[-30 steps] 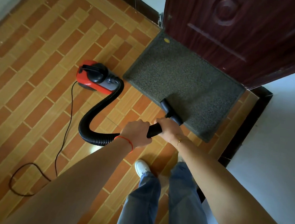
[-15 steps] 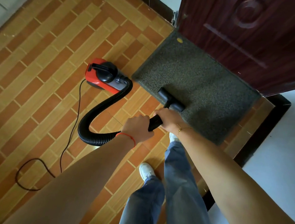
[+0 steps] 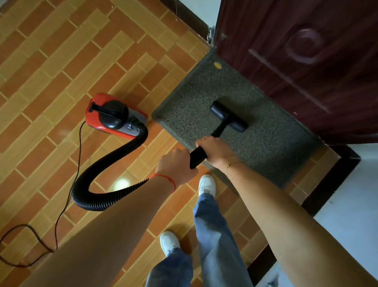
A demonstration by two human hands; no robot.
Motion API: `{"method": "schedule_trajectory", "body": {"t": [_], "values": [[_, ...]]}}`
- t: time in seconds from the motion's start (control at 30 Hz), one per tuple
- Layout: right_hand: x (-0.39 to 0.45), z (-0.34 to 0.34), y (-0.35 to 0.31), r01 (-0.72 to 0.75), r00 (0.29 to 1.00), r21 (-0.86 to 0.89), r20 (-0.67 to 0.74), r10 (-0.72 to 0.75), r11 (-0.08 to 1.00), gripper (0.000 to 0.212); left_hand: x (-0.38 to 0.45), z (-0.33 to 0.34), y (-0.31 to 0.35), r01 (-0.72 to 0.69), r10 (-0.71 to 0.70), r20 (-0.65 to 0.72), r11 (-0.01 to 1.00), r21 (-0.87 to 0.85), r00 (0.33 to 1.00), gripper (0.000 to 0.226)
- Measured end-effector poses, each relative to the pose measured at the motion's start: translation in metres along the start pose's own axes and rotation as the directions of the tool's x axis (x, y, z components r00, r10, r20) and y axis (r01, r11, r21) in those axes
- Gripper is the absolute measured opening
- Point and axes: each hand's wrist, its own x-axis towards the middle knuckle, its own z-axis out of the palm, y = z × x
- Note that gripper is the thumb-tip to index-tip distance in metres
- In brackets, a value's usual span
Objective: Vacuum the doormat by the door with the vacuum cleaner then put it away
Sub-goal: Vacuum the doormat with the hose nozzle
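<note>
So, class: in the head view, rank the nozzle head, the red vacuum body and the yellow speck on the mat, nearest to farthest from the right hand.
1. Nozzle head, just ahead of the right hand.
2. Red vacuum body, left on the floor.
3. Yellow speck, at the mat's far corner.

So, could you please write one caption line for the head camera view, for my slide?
Both hands, left hand and right hand, grip the hose, nozzle on the doormat.

A home entryway: a dark red door [image 3: 316, 63], a grey doormat [image 3: 264, 136] before it, brick-patterned floor tiles [image 3: 53, 62], white walls [image 3: 366, 193]
</note>
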Motion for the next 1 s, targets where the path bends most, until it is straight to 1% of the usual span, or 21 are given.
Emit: {"method": "schedule_trajectory", "body": {"t": [0.17, 0.3, 0.53, 0.73, 0.83, 1.0], "values": [[0.028, -0.042, 0.052, -0.002, 1.0, -0.017, -0.001, 0.002, 1.0, 0.013, 0.053, -0.038, 0.036, 0.001, 0.0, 0.021, 1.0, -0.03, 1.0, 0.014], [0.049, -0.072, 0.082, -0.012, 1.0, -0.016, -0.012, 0.012, 1.0, 0.012, 0.087, -0.069, 0.055, -0.003, 0.005, 0.03, 0.999, -0.049, 1.0, 0.017], [0.075, -0.11, 0.107, -0.065, 0.998, 0.033, 0.005, 0.065, 0.997, 0.008, 0.121, -0.112, 0.069, -0.036, 0.037, 0.031, 0.999, -0.016, 0.999, 0.011], [0.078, -0.115, 0.085, -0.094, 0.996, 0.066, 0.012, 0.094, 0.993, 0.007, 0.12, -0.124, 0.049, -0.085, 0.083, 0.061, 0.996, 0.03, 0.995, 0.01], [0.073, -0.106, 0.06, -0.119, 0.993, 0.113, 0.004, 0.119, 0.986, 0.005, 0.109, -0.125, 0.028, -0.119, 0.113, 0.073, 0.989, 0.085, 0.991, 0.012], [0.072, -0.087, 0.002, -0.139, 0.99, 0.178, -0.009, 0.143, 0.974, 0.003, 0.081, -0.125, -0.021, -0.164, 0.151, 0.091, 0.974, 0.157, 0.984, 0.008]]}}
